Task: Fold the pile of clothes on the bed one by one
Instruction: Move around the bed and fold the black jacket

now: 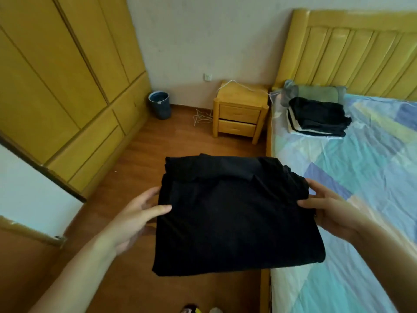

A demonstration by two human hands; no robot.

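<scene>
The black garment (234, 213), already folded into a flat rectangle, is held in the air over the floor (180, 141) just beside the bed (365, 168). The left hand (135, 220) and right hand (327, 208) each pinch a side edge, thumb on top, likely to keep the folds from slipping while carrying it. A folded stack (318, 119) waits near the headboard (352, 55), probably its destination. No readable writing or labels.

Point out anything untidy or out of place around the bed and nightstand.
A white cable trails across the nightstand top, and more cable lies in a loose tangle on the floor beside it. The stack of folded clothes on the bed looks tidy.
</scene>
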